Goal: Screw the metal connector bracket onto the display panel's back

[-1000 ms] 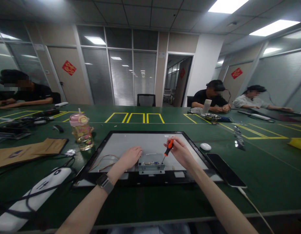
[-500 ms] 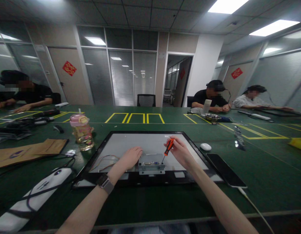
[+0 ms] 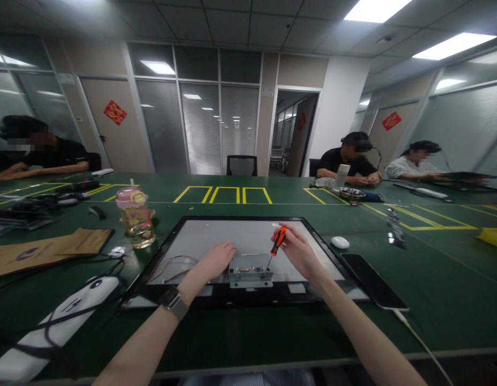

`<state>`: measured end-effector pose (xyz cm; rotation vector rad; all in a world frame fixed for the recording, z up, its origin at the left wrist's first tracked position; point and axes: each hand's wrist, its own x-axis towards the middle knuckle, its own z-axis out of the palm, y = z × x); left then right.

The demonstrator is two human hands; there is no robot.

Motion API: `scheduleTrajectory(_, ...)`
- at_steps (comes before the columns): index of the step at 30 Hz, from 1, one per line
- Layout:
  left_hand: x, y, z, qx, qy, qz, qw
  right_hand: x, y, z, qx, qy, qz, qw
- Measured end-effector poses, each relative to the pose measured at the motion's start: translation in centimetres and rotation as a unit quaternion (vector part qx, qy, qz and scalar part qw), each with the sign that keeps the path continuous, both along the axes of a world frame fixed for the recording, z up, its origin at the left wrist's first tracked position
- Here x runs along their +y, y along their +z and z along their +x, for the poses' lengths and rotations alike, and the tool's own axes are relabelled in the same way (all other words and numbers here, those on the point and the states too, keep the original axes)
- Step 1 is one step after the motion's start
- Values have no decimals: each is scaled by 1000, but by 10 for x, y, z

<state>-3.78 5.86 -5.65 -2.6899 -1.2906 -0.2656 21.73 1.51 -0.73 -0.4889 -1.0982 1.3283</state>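
Observation:
A monitor panel [image 3: 184, 236] lies face down on the green table, black frame around a grey metal back. A small metal connector bracket [image 3: 250, 269] sits at its near middle. My right hand [image 3: 298, 252] is closed on an orange-and-black screwdriver [image 3: 277, 242], whose tip rests on the bracket's right end. My left hand [image 3: 216, 259] lies on the panel, fingers curled against the bracket's left side. A watch [image 3: 174, 302] is on my left wrist. Coloured wires [image 3: 171, 268] run across the panel's left part.
A black phone [image 3: 372, 281] with a cable lies right of the panel, a white mouse [image 3: 339, 242] behind it. A pink-lidded bottle [image 3: 134, 217], a brown paper bag [image 3: 43, 249] and a white device wrapped in black cables [image 3: 55, 321] are on the left. Other people sit at the table's far side.
My hands have hardly moved; the screwdriver handle has shifted slightly in my right hand's fingers. A person at the far left drew a hand back.

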Motion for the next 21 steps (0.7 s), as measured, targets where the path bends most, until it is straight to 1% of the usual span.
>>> scheduleTrajectory(6, -4, 5, 1, -15, 0, -13, 1000, 2, -1, 1, -17, -54, 10, 998)
scheduleTrajectory(12, -5, 7, 2, -23, 3, -15, 1000, 2, 0, 0, -16, -45, 22, 999)
scheduleTrajectory(18, -4, 4, 1, -26, 3, -7, 1000, 2, -2, 0, -21, -76, 16, 997)
scheduleTrajectory(21, -3, 3, 1, -27, 2, -6, 1000, 2, -1, 0, -8, -69, 15, 998)
